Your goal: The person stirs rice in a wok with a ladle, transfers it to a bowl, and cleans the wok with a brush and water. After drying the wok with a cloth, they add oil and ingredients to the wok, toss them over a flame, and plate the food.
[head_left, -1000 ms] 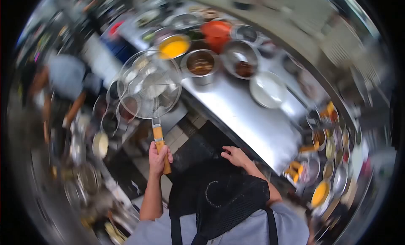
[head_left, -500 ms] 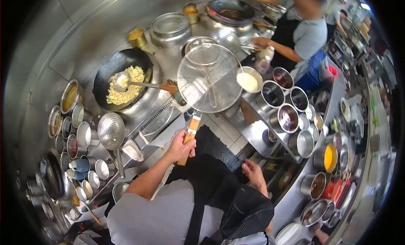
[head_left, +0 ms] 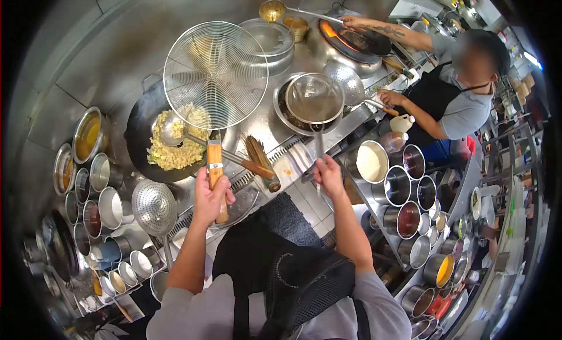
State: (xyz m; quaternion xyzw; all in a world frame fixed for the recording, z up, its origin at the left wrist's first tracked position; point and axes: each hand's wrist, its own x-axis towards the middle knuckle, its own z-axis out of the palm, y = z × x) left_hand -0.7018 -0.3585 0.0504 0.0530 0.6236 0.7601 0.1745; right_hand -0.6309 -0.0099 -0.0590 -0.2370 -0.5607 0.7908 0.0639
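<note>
My left hand [head_left: 212, 200] is closed around the wooden handle [head_left: 215, 170] of a large round wire strainer [head_left: 215, 75], which is raised over the stove. My right hand [head_left: 329, 176] grips the metal handle of a smaller fine-mesh strainer [head_left: 315, 98], whose bowl is over a round pot [head_left: 280, 110]. Left of centre, a black wok [head_left: 136, 142] holds yellow-white food [head_left: 170, 149]. A ladle [head_left: 171, 132] rests in the wok, its wooden handle pointing right. Beside that handle lies a bamboo brush [head_left: 256, 152].
A perforated skimmer [head_left: 154, 207] and several metal containers stand at the left. More pots, including one with cream-coloured contents [head_left: 372, 162], line the right counter. A co-worker [head_left: 462, 100] stands at the upper right, holding a ladle [head_left: 273, 11] beside a second wok [head_left: 372, 42].
The large strainer has moved left and up with my left hand. My right hand has reached forward and taken the smaller strainer's handle. The co-worker's ladle has been raised out of the second wok.
</note>
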